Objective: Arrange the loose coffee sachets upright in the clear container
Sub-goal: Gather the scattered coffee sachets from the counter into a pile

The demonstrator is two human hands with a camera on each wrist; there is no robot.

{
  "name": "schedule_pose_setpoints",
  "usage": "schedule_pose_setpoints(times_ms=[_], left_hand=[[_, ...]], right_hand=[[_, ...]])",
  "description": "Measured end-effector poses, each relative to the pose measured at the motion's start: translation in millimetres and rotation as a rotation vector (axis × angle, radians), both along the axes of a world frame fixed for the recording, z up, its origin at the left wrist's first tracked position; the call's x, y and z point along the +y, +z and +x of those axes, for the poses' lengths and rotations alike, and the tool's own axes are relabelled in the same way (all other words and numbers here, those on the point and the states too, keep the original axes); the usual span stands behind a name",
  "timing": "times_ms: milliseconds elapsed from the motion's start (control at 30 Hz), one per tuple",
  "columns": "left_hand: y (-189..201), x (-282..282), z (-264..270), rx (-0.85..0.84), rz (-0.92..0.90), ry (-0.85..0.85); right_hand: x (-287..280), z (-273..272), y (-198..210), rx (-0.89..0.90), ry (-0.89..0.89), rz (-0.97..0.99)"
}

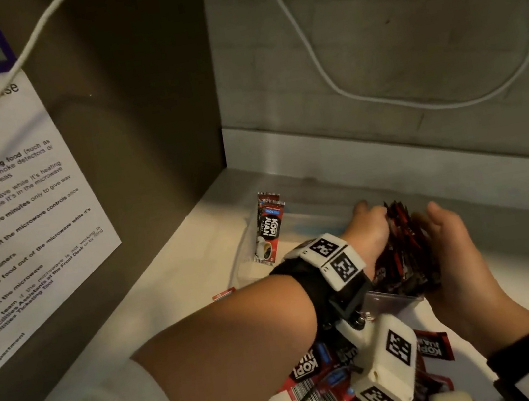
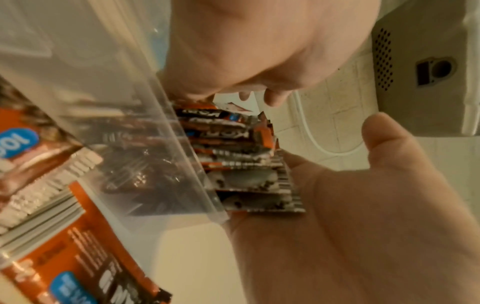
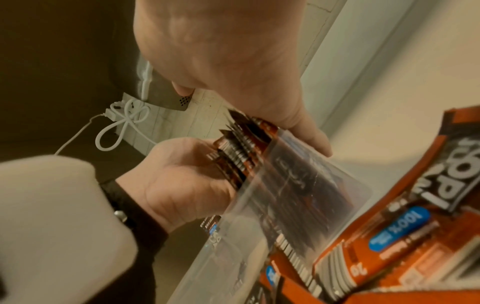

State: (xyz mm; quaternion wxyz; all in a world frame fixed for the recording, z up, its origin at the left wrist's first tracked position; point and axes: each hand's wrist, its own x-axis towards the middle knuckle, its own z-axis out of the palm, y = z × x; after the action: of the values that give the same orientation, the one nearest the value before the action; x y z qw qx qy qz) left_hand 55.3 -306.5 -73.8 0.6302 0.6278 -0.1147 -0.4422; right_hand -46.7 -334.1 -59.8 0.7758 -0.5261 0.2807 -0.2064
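A thick stack of red-and-black coffee sachets [image 1: 402, 247] stands on edge inside the clear container [image 1: 314, 216], its tops above the rim. My left hand [image 1: 369, 225] grips the stack from the left, fingers curled over it. My right hand [image 1: 446, 241] presses flat against its right side. One sachet [image 1: 268, 231] stands upright alone at the container's left end. Loose sachets [image 1: 318, 375] lie piled on the counter under my left wrist. In the wrist views, the stack [image 2: 241, 160] [image 3: 239, 152] shows through the clear wall [image 2: 166, 123] [image 3: 311, 185].
A dark cabinet side [image 1: 139, 116] with a printed microwave notice [image 1: 14, 205] closes off the left. A white cable [image 1: 343, 94] loops on the tiled back wall above a steel ledge [image 1: 353, 158]. One stray sachet [image 1: 224, 293] lies on the counter left of the container.
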Motion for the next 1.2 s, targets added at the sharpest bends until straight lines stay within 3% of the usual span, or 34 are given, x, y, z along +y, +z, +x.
schedule_pose_setpoints(times_ms=[167,467,767,900,1200], left_hand=[[0.6,-1.3,-15.9,0.103,0.059,-0.072],[3.2,5.7,-4.4,0.063,0.074,0.003],[-9.4,4.4,2.6,-0.131,0.092,0.144],[-12.6,3.2,1.7,-0.131,0.080,0.192],[-12.4,7.2,-7.1,-0.137,0.095,0.073]], right_hand=[[0.5,1.7,-1.8,0.011,-0.023,-0.003],[1.1,-2.7,5.2,0.023,-0.039,0.012],[2.9,-4.1,7.1,0.043,-0.041,0.012],[2.5,-3.8,6.6,0.042,-0.045,0.024],[0.7,-3.7,5.0,0.026,-0.029,0.009]])
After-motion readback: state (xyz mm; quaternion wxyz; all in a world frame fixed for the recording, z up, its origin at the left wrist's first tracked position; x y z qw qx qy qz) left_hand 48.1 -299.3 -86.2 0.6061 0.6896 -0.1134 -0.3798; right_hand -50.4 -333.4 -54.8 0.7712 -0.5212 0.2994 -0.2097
